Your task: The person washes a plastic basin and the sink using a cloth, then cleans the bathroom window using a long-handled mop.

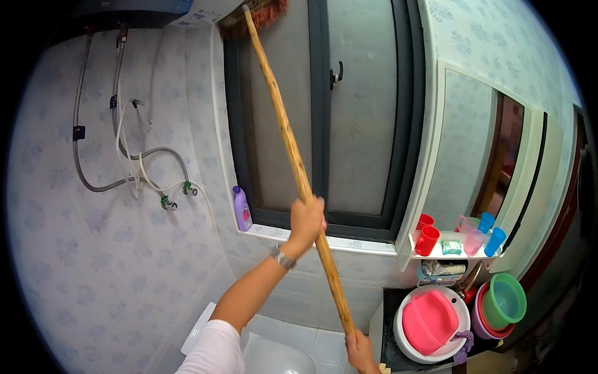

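A long wooden-handled broom [288,134] is raised at a slant, its reddish-brown bristly head [269,15] up against the top left of the window [358,118]. My left hand [306,223], with a metal watch on the wrist, is wrapped round the middle of the handle. Lower down, my right hand [361,350] grips the handle near its bottom end, partly cut off by the frame edge. The left end of the broom head lies beside a white boxy surface under the ceiling.
A water heater [124,9] with hoses hangs upper left. A purple bottle [242,209] stands on the sill. To the right are a mirror [467,143], a shelf with cups [427,240], a sink [402,340] holding a pink basin [430,321], and stacked basins [504,302]. A toilet [280,358] sits below.
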`<state>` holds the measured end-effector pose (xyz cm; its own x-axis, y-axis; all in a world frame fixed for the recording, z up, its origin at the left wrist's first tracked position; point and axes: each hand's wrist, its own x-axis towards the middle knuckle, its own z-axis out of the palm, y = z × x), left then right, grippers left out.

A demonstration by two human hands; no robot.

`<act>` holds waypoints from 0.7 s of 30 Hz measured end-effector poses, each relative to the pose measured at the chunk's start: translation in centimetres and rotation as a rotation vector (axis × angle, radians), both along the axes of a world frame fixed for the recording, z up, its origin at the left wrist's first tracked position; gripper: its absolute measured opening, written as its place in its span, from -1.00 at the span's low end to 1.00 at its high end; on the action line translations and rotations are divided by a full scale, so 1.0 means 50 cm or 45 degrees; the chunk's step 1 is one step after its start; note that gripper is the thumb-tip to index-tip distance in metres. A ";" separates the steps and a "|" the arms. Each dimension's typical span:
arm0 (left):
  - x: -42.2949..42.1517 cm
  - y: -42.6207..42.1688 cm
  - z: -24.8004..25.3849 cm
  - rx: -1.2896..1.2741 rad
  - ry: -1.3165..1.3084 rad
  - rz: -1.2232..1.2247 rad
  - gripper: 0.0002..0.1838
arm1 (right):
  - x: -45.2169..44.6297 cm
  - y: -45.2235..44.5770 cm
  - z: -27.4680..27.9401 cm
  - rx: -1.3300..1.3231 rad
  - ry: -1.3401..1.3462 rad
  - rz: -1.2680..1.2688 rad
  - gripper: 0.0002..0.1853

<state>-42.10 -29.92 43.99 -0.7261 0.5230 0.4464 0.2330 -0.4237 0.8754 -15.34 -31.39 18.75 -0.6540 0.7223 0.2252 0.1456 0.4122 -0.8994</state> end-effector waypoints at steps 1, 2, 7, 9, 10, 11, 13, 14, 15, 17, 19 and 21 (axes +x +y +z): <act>0.015 -0.011 -0.031 -0.044 -0.027 -0.027 -0.83 | 0.019 -0.016 -0.028 0.064 0.057 -0.037 -0.66; 0.035 -0.023 -0.062 -0.032 -0.052 -0.008 -0.84 | 0.044 -0.035 -0.036 0.027 -0.012 -0.031 -0.70; 0.093 -0.055 -0.104 -0.028 -0.229 -0.043 -0.82 | 0.097 -0.089 -0.057 -0.044 -0.130 -0.070 -0.64; 0.097 -0.049 -0.079 -0.018 -0.121 -0.122 -0.75 | 0.091 -0.085 -0.060 0.015 -0.006 -0.094 -0.63; 0.096 -0.040 -0.065 -0.021 -0.122 -0.123 -0.75 | 0.085 -0.079 -0.056 0.012 -0.007 -0.095 -0.63; 0.096 -0.027 -0.045 0.001 -0.110 -0.149 -0.77 | 0.075 -0.065 -0.045 0.011 0.028 -0.082 -0.63; 0.090 0.006 0.005 0.019 -0.086 -0.182 -0.79 | 0.034 -0.026 -0.039 0.007 0.076 -0.075 -0.64; 0.086 0.023 0.033 0.034 -0.011 -0.193 -0.78 | 0.004 0.001 -0.047 0.206 0.151 -0.145 -0.66; 0.081 0.037 0.061 0.049 0.060 -0.202 -0.77 | -0.016 0.018 -0.043 0.404 0.224 -0.213 -0.66; 0.078 0.063 0.130 0.068 0.143 -0.199 -0.75 | -0.048 0.039 0.016 0.279 0.224 -0.184 -0.68; 0.064 0.084 0.196 0.063 0.217 -0.191 -0.73 | -0.087 0.058 0.072 0.150 0.218 -0.152 -0.70; 0.054 0.099 0.255 0.107 0.207 -0.099 -0.67 | -0.128 0.073 0.119 0.145 0.263 -0.123 -0.70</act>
